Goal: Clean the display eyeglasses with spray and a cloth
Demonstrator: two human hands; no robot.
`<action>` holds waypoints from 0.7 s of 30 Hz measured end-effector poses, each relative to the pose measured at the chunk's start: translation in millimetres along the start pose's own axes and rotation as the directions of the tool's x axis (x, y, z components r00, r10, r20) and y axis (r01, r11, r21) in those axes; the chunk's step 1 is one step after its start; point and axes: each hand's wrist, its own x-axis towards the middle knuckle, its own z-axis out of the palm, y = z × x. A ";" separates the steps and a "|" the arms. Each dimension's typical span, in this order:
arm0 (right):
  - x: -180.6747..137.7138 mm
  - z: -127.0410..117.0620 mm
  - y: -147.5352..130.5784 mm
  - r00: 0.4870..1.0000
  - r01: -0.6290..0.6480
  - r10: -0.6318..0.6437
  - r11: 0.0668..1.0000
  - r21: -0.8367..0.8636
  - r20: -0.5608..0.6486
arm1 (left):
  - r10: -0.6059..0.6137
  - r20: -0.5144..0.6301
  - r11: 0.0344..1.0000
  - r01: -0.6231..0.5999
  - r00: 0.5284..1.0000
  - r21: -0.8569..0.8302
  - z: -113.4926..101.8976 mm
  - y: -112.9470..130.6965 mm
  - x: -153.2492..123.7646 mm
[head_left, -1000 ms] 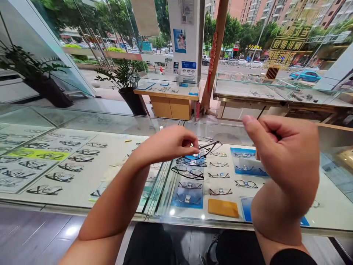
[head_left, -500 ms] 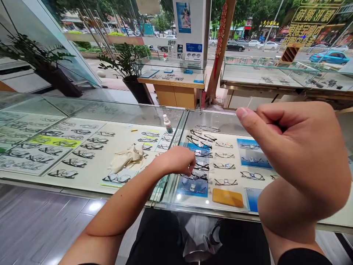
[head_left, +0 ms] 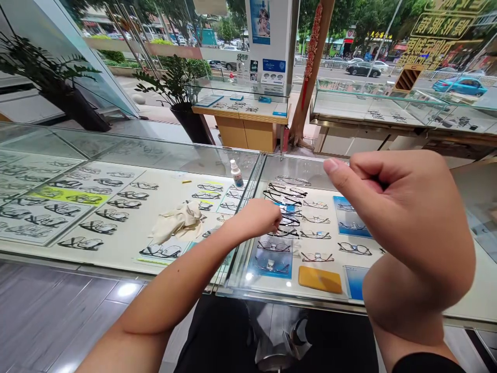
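My left hand (head_left: 261, 216) reaches over the right half of the glass counter, its fingers curled down at a pair of dark-framed glasses (head_left: 288, 233). The hand partly covers these glasses and hides the fingertips' exact grip. More dark glasses (head_left: 285, 196) lie in a close column just beyond it. Nearer to me, thin-framed glasses (head_left: 274, 246) rest by a blue card (head_left: 258, 268). My right hand (head_left: 411, 207) is raised close to the camera at the right, in a loose fist with the thumb sticking out. Nothing shows in it.
A yellow-orange case (head_left: 320, 280) lies near the counter's front edge. On the left half are a crumpled cream cloth (head_left: 178, 223), a white spray bottle (head_left: 236, 173) and rows of glasses (head_left: 122, 203). Potted plants (head_left: 188, 111) and another display cabinet (head_left: 246, 129) stand beyond the counter.
My left hand has moved slightly away from me along the column, and dark glasses beside it have shifted the same way. My right fist has drifted a little left.
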 end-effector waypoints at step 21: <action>8.8 27.0 9.8 0.956 0.042 -0.032 0.999 -0.029 0.292 | 0.125 0.136 0.978 -0.099 0.983 -0.184 -11.6 -7.6 -9.6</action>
